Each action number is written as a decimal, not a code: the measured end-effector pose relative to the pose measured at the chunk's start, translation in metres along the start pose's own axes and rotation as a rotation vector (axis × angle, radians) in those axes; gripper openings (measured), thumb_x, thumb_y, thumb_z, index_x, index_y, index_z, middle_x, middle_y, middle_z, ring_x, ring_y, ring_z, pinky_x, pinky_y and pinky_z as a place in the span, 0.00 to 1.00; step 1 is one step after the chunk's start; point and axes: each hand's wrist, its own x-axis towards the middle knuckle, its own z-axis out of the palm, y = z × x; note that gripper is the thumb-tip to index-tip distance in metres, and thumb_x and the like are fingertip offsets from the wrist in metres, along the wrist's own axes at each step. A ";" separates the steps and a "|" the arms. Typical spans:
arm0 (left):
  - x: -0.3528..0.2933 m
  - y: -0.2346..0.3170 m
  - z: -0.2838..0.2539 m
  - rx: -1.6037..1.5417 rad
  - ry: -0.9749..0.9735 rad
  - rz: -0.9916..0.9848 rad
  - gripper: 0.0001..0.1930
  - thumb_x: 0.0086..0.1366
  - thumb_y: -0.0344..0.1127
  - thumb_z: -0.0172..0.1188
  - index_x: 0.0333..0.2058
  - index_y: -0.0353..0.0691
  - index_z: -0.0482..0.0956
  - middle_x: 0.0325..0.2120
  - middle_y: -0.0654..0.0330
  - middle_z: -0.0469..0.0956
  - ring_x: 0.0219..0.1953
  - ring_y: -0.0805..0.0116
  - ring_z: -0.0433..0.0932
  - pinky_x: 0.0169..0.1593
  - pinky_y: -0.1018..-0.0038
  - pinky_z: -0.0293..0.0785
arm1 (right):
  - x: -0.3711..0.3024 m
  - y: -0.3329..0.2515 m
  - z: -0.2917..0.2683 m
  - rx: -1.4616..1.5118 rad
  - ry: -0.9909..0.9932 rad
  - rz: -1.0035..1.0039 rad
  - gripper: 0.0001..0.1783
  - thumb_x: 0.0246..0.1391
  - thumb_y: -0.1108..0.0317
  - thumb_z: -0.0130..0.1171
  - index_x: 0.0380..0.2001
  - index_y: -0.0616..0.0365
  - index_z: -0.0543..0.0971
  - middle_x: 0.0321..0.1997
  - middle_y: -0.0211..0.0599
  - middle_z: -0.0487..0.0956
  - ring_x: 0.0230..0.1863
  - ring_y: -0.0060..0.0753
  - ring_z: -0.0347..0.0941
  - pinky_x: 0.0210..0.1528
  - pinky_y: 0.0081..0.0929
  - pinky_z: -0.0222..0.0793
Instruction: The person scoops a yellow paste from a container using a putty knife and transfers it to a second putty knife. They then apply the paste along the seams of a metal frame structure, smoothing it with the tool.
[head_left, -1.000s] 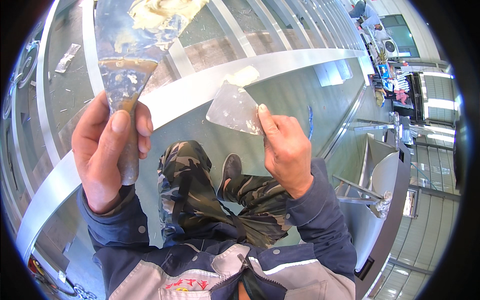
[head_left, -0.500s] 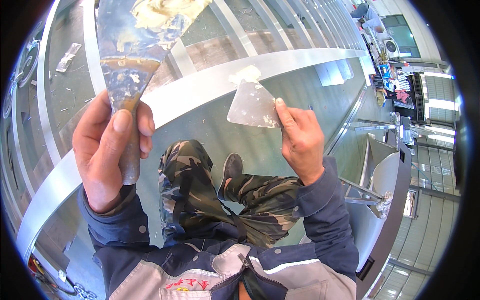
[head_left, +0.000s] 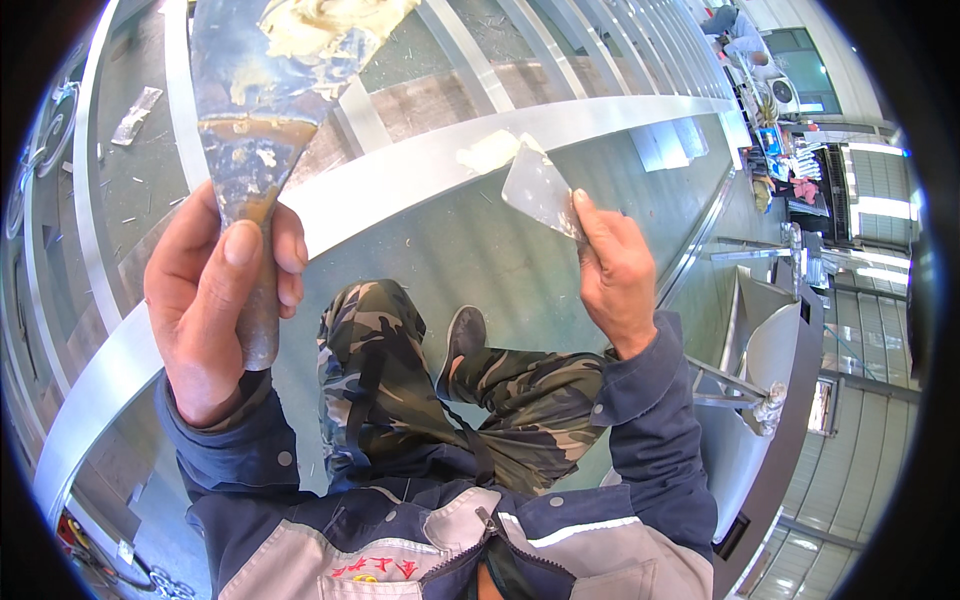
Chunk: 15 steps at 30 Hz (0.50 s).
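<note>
My left hand (head_left: 215, 290) is wrapped round the handle of a wide putty knife (head_left: 255, 165), held upright with its blade at the top. A lump of cream putty (head_left: 325, 30) clings to that blade. In my right hand (head_left: 612, 265) is a smaller scraper blade (head_left: 545, 195), pinched at its near end between thumb and fingers. Its far corner touches or hovers over the pale metal bar (head_left: 390, 165), beside a patch of cream putty (head_left: 487, 152) on the bar. Whether this scraper has a handle is hidden by my hand.
Parallel metal bars (head_left: 465, 60) of a large frame stretch away beyond the near bar. A person (head_left: 740, 35) is at the far right. Several tools and goods (head_left: 785, 150) stand along the right, near a curved metal piece (head_left: 765, 320). My bent legs (head_left: 380, 380) are below.
My right hand and its scraper have shifted right, and the blade has turned. The putty patch on the bar looks more spread out. My left hand has hardly moved.
</note>
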 end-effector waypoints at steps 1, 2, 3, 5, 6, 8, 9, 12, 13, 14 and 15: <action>0.000 0.000 0.000 0.000 0.000 0.001 0.27 0.76 0.44 0.55 0.65 0.29 0.72 0.32 0.57 0.79 0.27 0.77 0.73 0.31 0.80 0.70 | 0.000 -0.004 0.001 0.020 0.005 0.001 0.36 0.48 0.86 0.62 0.63 0.54 0.79 0.44 0.40 0.82 0.40 0.46 0.76 0.43 0.37 0.75; 0.000 0.000 -0.001 0.000 -0.001 0.002 0.27 0.76 0.44 0.55 0.65 0.29 0.72 0.32 0.57 0.79 0.27 0.77 0.73 0.31 0.80 0.70 | -0.001 -0.008 0.002 0.041 0.010 0.002 0.35 0.49 0.85 0.62 0.63 0.55 0.79 0.43 0.41 0.82 0.40 0.46 0.76 0.43 0.38 0.75; 0.000 -0.001 -0.002 0.000 -0.001 0.003 0.27 0.76 0.43 0.55 0.65 0.29 0.72 0.32 0.57 0.79 0.27 0.77 0.73 0.31 0.80 0.70 | -0.001 -0.013 0.003 0.060 0.015 0.002 0.35 0.49 0.85 0.62 0.63 0.55 0.79 0.43 0.41 0.82 0.39 0.47 0.76 0.43 0.38 0.75; 0.000 -0.001 0.000 -0.009 0.000 0.014 0.27 0.76 0.43 0.55 0.65 0.29 0.72 0.32 0.57 0.80 0.27 0.77 0.73 0.31 0.80 0.70 | -0.001 -0.025 0.002 0.042 0.006 0.003 0.34 0.50 0.85 0.62 0.63 0.57 0.78 0.42 0.41 0.82 0.39 0.47 0.76 0.42 0.38 0.75; 0.000 -0.002 0.000 -0.009 0.002 0.018 0.27 0.76 0.43 0.55 0.65 0.29 0.72 0.32 0.57 0.80 0.27 0.77 0.73 0.32 0.80 0.70 | -0.002 -0.031 0.003 0.037 0.001 0.003 0.34 0.50 0.85 0.62 0.63 0.58 0.78 0.42 0.41 0.82 0.38 0.47 0.76 0.41 0.39 0.75; 0.000 0.000 -0.001 -0.002 0.004 0.011 0.27 0.76 0.43 0.55 0.65 0.29 0.72 0.32 0.57 0.80 0.27 0.77 0.73 0.32 0.81 0.70 | -0.003 -0.044 0.007 0.027 -0.011 -0.012 0.33 0.51 0.84 0.62 0.63 0.59 0.78 0.41 0.41 0.81 0.38 0.46 0.76 0.41 0.38 0.75; 0.000 0.000 0.000 -0.005 0.001 0.010 0.27 0.76 0.43 0.55 0.65 0.29 0.72 0.32 0.57 0.80 0.27 0.77 0.73 0.32 0.81 0.70 | -0.003 -0.049 0.007 0.015 -0.017 -0.018 0.33 0.51 0.84 0.62 0.63 0.60 0.78 0.41 0.41 0.81 0.38 0.46 0.76 0.40 0.38 0.75; 0.000 0.000 0.002 -0.018 0.004 -0.009 0.27 0.76 0.43 0.55 0.64 0.28 0.72 0.32 0.57 0.80 0.27 0.77 0.73 0.32 0.81 0.70 | -0.005 -0.062 0.009 0.002 -0.025 -0.042 0.34 0.50 0.83 0.62 0.64 0.60 0.77 0.40 0.39 0.81 0.37 0.46 0.76 0.40 0.38 0.75; 0.001 0.000 0.002 -0.017 0.002 -0.013 0.27 0.76 0.43 0.55 0.65 0.28 0.71 0.32 0.57 0.80 0.27 0.77 0.73 0.32 0.81 0.70 | -0.005 -0.065 0.010 0.011 -0.027 -0.052 0.34 0.48 0.83 0.62 0.63 0.61 0.78 0.41 0.39 0.81 0.36 0.45 0.75 0.40 0.37 0.75; 0.001 0.001 0.002 -0.016 0.001 -0.018 0.27 0.76 0.43 0.55 0.65 0.28 0.71 0.32 0.57 0.80 0.27 0.77 0.73 0.32 0.81 0.70 | -0.005 -0.069 0.010 0.042 -0.038 -0.056 0.35 0.47 0.84 0.61 0.63 0.60 0.78 0.41 0.39 0.81 0.36 0.45 0.75 0.40 0.37 0.75; 0.002 0.001 0.002 -0.013 -0.001 -0.020 0.27 0.76 0.43 0.55 0.65 0.28 0.71 0.32 0.57 0.80 0.27 0.77 0.73 0.32 0.81 0.70 | -0.004 -0.074 0.009 0.074 -0.048 -0.062 0.35 0.47 0.84 0.61 0.63 0.60 0.78 0.41 0.39 0.81 0.36 0.45 0.75 0.40 0.37 0.75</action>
